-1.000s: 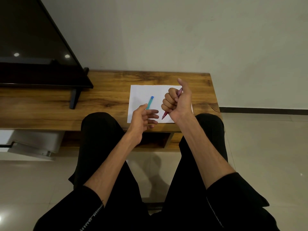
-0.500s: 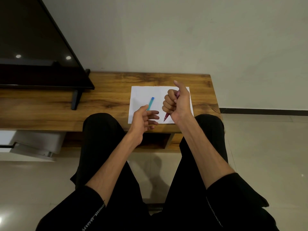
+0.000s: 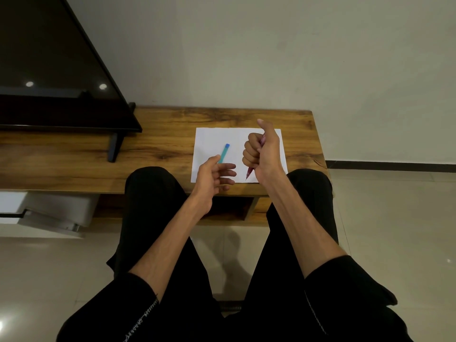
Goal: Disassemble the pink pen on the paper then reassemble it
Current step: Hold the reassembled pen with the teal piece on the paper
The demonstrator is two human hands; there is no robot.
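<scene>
My right hand (image 3: 261, 154) is closed in a fist around the pink pen (image 3: 249, 172), thumb raised, above the right half of the white paper (image 3: 209, 137). The pen's tip pokes out below the fist and points down at the paper; its top end shows by the thumb. My left hand (image 3: 214, 176) hovers over the paper's near left corner with fingers apart and nothing in it. A teal pen (image 3: 224, 153) with a blue cap lies on the paper just beyond the left thumb.
The paper lies on a long wooden bench (image 3: 158, 144) against a plain wall. A black TV (image 3: 49, 70) stands on the bench's left part, with its stand leg (image 3: 114, 146) near the middle. My knees in black trousers sit below the bench's front edge.
The right thumb has lifted slightly off the pen's top end. Both hands stay almost where they were; the left hand's fingers have spread a little.
</scene>
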